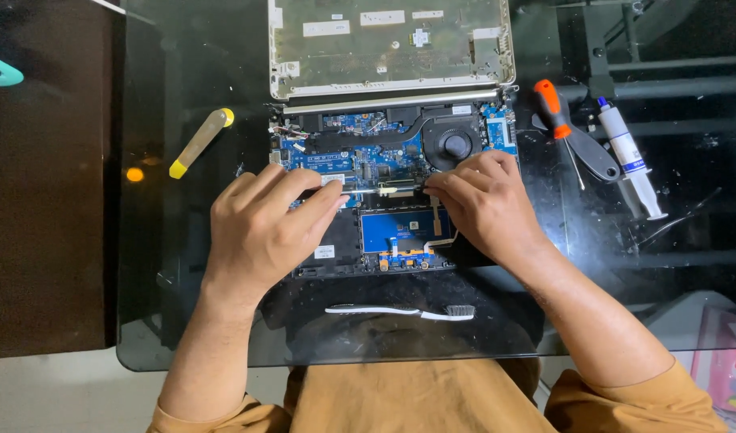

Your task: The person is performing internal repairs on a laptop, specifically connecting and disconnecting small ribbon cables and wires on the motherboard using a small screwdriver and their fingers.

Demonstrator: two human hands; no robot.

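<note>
Person is working over an opened laptop [388, 192] lying on a dark glass table [183, 305], bottom cover off, blue circuit board [360, 148] and round fan [456, 144] exposed. Left hand [263, 228] is resting on the laptop's left half, fingers curled together, tips pressing at a thin flat strip [380, 190] running across the middle of the board. Right hand [484, 204] is meeting it from the right, fingertips bunched at the strip's other end; can't tell whether they are truly pinching it. Detached pale cover [388, 44] is lying just behind the laptop. White toothbrush [404, 311] is lying near the front edge. Orange-handled screwdriver [564, 124] and a white syringe tube [632, 160] are sitting to the right, a yellow-tipped tool [199, 143] to the left.
</note>
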